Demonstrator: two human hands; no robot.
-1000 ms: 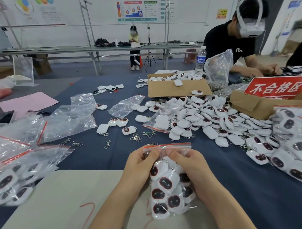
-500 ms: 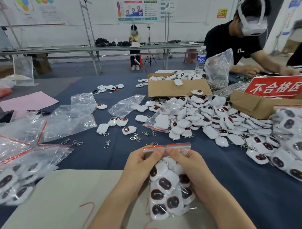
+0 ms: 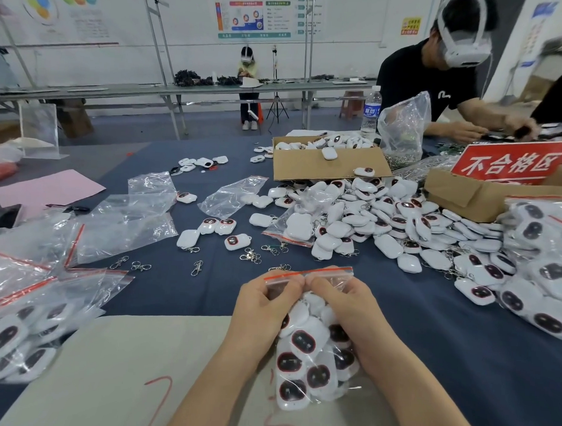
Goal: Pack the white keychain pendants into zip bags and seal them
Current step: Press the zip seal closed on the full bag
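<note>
Pinching the zip bag point(image 3: 311, 354), left hand point(image 3: 263, 311) and right hand point(image 3: 349, 311) touch fingertips.

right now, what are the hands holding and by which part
Both the left hand and the right hand pinch the filled zip bag at its top edge, just below the red zip strip, fingertips meeting near the middle.

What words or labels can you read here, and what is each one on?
"不合格区": white characters on the red sign.
Unreadable: the bottle label, blurred.
Unreadable: the wall posters, print too small.
Unreadable: the yellow notice, blurred.
</note>
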